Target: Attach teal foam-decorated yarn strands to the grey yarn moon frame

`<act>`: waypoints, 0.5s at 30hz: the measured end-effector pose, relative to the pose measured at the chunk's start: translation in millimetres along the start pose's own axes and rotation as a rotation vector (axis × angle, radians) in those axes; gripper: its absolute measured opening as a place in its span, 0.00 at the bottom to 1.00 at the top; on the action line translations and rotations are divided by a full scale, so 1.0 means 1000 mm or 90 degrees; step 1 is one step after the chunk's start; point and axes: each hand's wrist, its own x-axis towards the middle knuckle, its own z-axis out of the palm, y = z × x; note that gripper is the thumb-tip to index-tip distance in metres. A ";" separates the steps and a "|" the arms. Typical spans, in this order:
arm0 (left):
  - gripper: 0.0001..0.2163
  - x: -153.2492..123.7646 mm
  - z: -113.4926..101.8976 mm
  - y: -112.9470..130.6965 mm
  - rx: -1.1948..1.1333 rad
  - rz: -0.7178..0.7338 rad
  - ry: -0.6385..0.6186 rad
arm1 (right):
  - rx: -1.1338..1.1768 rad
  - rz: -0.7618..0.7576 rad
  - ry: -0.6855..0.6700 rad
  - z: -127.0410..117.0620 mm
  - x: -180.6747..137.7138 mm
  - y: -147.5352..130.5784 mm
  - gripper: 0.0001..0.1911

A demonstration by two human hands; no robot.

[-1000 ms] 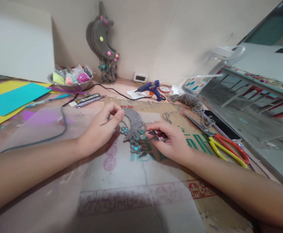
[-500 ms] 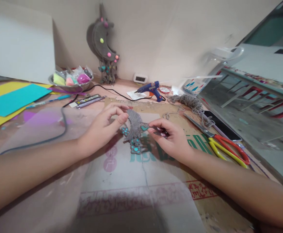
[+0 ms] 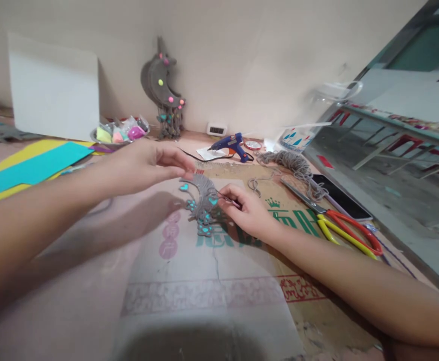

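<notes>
A small grey crescent ornament wrapped in yarn [image 3: 204, 191] lies on a translucent sheet [image 3: 166, 281]. Turquoise hearts and a flower-like piece [image 3: 204, 229] hang about its inner curve and lower end. Above its upper tip hovers my left hand [image 3: 151, 163], fingers stretched and thumb apart, seemingly empty. At the crescent's right side, beside a turquoise heart [image 3: 212, 201], my right hand [image 3: 244, 208] is closed in a pinch. A thin dark thing shows between its fingers, too hidden to name.
A blue glue gun [image 3: 232, 146] lies behind the ornament. To the right are grey yarn [image 3: 290, 165], scissors with red and yellow handles [image 3: 330, 218] and a phone [image 3: 341, 198]. A bowl of bagged clay [image 3: 121, 134] and coloured sheets [image 3: 34, 168] sit left; a larger decorated crescent [image 3: 159, 82] stands behind.
My left hand has lifted and its fingers have straightened away from the crescent. My right hand has shifted slightly left, still pinched. The view has tilted and moved a little.
</notes>
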 end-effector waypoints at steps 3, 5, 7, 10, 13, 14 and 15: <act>0.09 0.013 -0.009 -0.016 0.112 -0.022 -0.063 | 0.041 0.012 0.001 0.001 0.002 0.002 0.06; 0.09 0.021 -0.001 -0.029 0.211 0.009 -0.048 | 0.053 0.015 0.000 0.001 0.004 0.002 0.06; 0.09 0.028 0.012 -0.038 0.263 0.072 -0.083 | 0.050 0.016 0.000 0.001 0.004 0.001 0.06; 0.10 0.036 0.031 -0.042 0.296 0.131 -0.161 | 0.043 0.019 -0.002 0.001 0.004 0.000 0.06; 0.09 0.038 0.040 -0.041 0.319 0.179 -0.175 | 0.041 0.019 -0.005 0.002 0.003 0.000 0.06; 0.09 0.039 0.042 -0.041 0.318 0.191 -0.173 | 0.043 0.019 -0.006 0.002 0.003 0.000 0.06; 0.08 0.038 0.043 -0.041 0.302 0.194 -0.155 | 0.044 0.019 -0.005 0.002 0.002 0.001 0.05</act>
